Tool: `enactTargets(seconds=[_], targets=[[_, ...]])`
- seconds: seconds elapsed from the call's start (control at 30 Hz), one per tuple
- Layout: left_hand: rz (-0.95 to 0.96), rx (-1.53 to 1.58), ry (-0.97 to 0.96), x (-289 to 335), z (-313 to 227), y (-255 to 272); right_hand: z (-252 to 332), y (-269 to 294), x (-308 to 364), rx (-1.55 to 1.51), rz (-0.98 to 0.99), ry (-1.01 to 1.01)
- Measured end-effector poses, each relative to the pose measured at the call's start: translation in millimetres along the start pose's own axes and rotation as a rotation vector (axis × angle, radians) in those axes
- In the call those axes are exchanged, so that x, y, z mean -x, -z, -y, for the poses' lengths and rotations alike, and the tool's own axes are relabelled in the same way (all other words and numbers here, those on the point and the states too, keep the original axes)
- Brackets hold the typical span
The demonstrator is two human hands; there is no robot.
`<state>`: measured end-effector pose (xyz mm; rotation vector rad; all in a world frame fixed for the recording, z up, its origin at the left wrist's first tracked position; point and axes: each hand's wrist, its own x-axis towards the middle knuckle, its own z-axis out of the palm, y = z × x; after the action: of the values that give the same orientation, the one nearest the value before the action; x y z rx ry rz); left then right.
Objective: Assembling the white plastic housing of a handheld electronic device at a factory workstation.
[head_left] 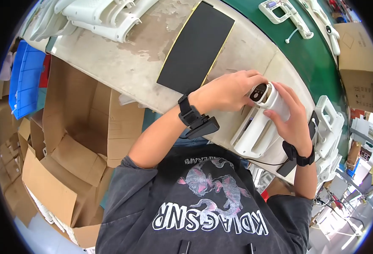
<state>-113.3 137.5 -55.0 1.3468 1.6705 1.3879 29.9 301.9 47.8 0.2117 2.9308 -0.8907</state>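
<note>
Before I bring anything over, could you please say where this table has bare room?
The table is bare left of the black sheet, below the white shells, and again between the sheet and the green surface. It is crowded around the left hand, right hand and white casing, with another white part close by.

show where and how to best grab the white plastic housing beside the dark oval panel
Probably best around the outer wall of the white plastic housing, from the right, thumb on the near side, fingers across the far, as the right hand holds it. Its rounded body suits a wrap, and this leaves the dark oval panel, by the left hand, uncovered.
</note>
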Motion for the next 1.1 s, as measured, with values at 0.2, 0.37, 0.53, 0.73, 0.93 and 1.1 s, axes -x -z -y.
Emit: enactTargets(seconds=[0.2, 0.37, 0.53, 0.73, 0.93, 1.1], targets=[[-0.025, 0.024, -0.046, 1.3, 2.4, -1.6, 2.6, 1.9, -1.2, 0.033, 0.017, 0.010], [-0.043, 0.036, -0.060, 2.1, 3.8, -1.7, 5.7, 3.7, -2.1, 0.045, 0.031, 0.009], [-0.055, 0.037, -0.056, 2.5, 1.5, -2.6, 7.4, 1.7, -6.2, 0.069, 0.052, 0.008], [-0.132, 0.089, 0.017, 3.8, 9.6, -7.6, 6.9, 2.0, -12.3, 0.042, 0.042, -0.071], [-0.044, 0.090, 0.041, 1.7, 2.2, -0.8, 2.9, 2.3, -6.1, -0.004, 0.002, -0.044], [-0.072, 0.190, 0.088, -0.8, 8.4, -1.9, 2.7, 1.3, -5.4, -0.009, 0.009, -0.043]])
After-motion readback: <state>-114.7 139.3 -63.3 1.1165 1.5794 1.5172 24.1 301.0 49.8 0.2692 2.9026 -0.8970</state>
